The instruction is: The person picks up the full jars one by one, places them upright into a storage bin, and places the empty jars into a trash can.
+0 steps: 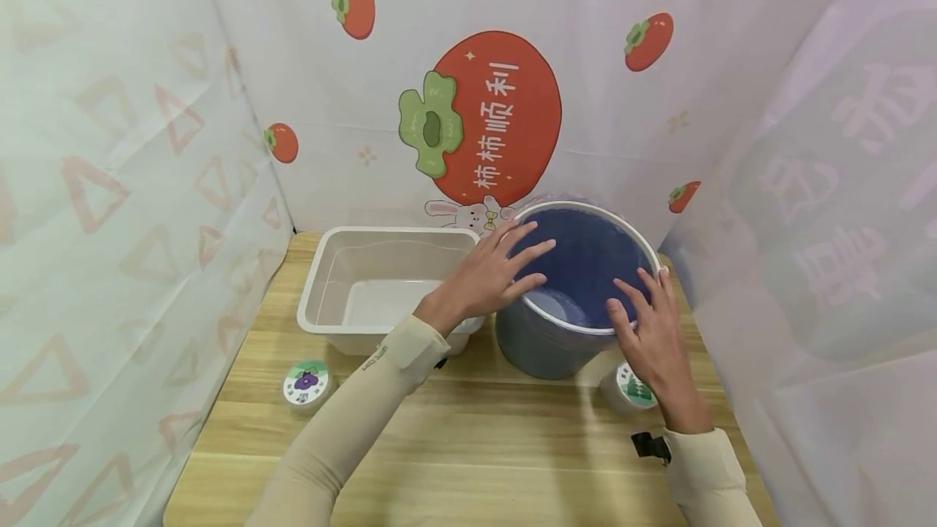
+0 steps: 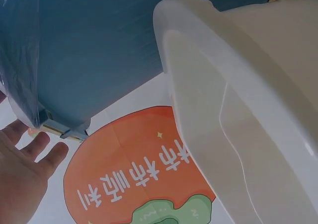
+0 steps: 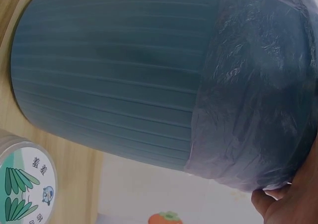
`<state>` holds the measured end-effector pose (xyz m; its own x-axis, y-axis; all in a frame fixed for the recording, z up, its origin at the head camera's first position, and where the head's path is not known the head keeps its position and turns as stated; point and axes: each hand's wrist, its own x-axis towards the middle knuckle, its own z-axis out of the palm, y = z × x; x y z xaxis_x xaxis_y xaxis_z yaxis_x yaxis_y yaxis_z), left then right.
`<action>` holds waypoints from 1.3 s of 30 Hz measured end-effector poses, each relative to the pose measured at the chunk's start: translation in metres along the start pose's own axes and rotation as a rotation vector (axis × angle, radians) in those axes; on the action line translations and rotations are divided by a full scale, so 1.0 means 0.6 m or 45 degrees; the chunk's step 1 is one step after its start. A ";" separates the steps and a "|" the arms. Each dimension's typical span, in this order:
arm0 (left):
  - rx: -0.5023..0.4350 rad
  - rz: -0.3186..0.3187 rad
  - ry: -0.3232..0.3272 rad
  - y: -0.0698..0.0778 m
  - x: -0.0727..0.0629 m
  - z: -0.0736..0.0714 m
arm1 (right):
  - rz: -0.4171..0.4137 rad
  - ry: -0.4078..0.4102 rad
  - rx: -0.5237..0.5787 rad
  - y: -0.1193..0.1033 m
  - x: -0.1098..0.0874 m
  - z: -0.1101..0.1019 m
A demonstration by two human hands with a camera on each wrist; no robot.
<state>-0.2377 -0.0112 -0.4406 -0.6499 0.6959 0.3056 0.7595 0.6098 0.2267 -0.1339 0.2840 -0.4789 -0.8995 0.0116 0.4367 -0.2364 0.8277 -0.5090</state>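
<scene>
A blue trash bin [image 1: 542, 348] with a white rim stands upright at the right of the table. A thin clear plastic bag [image 3: 248, 95] lines it and folds down over the outside. My left hand [image 1: 486, 275] reaches over the bin's left rim, fingers spread above the opening; in the left wrist view its fingertips are right by the rim. Over the right rim is my right hand [image 1: 655, 332], fingers apart and lightly bent. In the right wrist view, fingertips of the right hand [image 3: 293, 199] meet the bag's folded edge.
A white plastic basin [image 1: 315, 299] stands left of the bin, beneath my left forearm. One round lidded tub [image 1: 306, 385] sits at the left of the wooden table [image 1: 468, 446], another tub [image 1: 629, 389] near my right wrist. A printed cloth [image 1: 293, 39] encloses the back and sides.
</scene>
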 end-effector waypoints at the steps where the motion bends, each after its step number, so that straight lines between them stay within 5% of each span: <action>1: 0.002 0.003 -0.004 -0.001 -0.003 -0.001 | 0.000 0.001 0.000 0.000 0.000 0.000; 22: 0.089 -0.018 0.071 -0.044 -0.107 -0.002 | -0.003 0.011 -0.008 0.004 0.004 -0.006; 39: 0.085 -0.154 0.097 -0.094 -0.229 -0.012 | -0.017 0.032 0.007 0.007 0.000 0.004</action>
<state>-0.1909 -0.1440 -0.4888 -0.7306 0.5864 0.3496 0.6705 0.7130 0.2051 -0.1360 0.2861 -0.4828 -0.8868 0.0151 0.4619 -0.2501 0.8248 -0.5071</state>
